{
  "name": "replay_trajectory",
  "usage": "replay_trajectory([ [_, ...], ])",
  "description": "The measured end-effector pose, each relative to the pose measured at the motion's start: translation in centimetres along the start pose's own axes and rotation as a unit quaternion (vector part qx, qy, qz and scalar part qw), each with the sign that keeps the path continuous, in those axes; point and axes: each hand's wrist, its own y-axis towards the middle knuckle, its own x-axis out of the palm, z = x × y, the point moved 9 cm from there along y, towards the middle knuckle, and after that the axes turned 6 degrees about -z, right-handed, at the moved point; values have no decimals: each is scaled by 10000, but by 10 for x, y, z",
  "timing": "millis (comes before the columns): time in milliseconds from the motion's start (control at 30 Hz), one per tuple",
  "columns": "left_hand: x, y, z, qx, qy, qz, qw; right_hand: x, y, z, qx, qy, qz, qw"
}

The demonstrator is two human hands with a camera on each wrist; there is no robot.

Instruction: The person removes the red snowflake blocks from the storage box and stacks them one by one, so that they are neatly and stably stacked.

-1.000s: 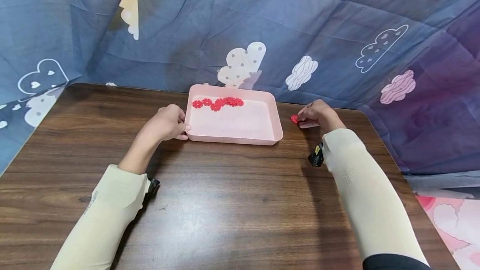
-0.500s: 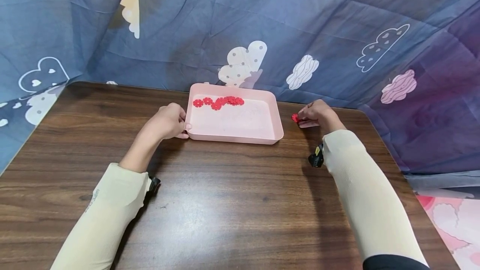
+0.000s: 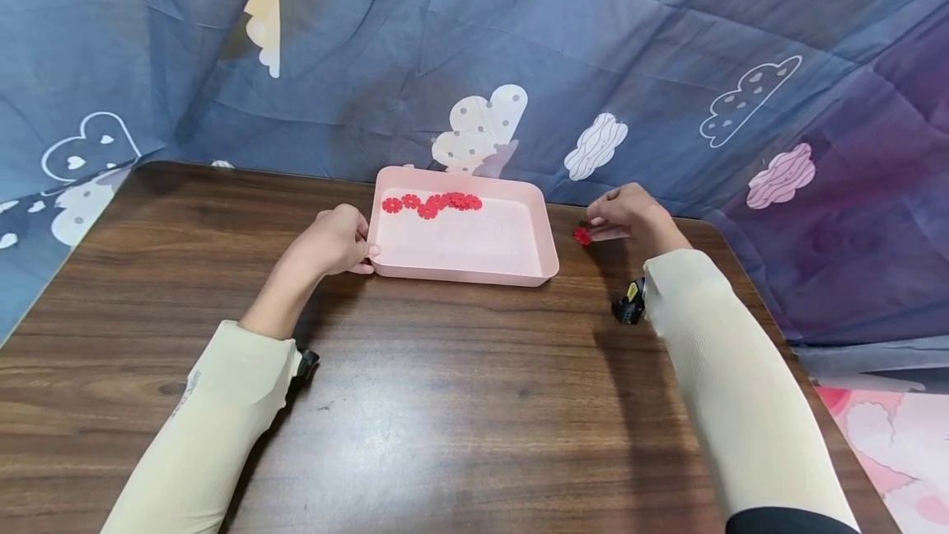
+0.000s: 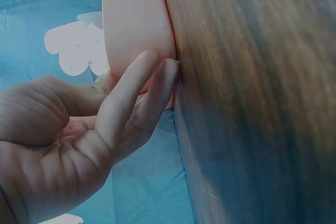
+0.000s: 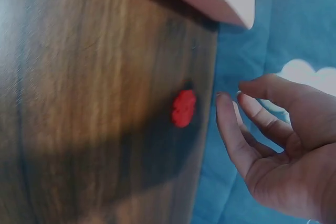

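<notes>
My left hand (image 3: 337, 244) pinches the near left corner of a shallow pink tray (image 3: 460, 277), thumb at the rim and fingers against the outer wall (image 4: 137, 19). Inside, toward the back, several red notched plastic discs (image 3: 427, 210) lie in an overlapping row. To the right of the tray, another red snowflake disc (image 3: 582, 235) is on the wooden table. My right hand (image 3: 626, 211) is just beside and above it. In the right wrist view its fingers are loosely bent with nothing between them, and a gap separates them from the disc (image 5: 184, 108).
The dark wooden table (image 3: 445, 402) reaches back to a blue cloud-print cloth (image 3: 334, 64) hanging right behind the tray. A purplish cloth (image 3: 867, 229) hangs along the right side. Small black cameras (image 3: 628, 303) sit at both wrists.
My right hand has let go of the red disc beside the tray and lifted slightly up and away from it. The left hand and the tray have stayed in place.
</notes>
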Motion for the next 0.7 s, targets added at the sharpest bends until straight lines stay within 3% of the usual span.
replay_trajectory([
  [367, 0, 0, -4, -158, -50, -20, 9999, 29, -3, -56, -483, -385, -221, 9978],
  [700, -1, 2, -2, -73, -29, 29, 10000, 70, 7, -93, -342, -932, -532, 9936],
])
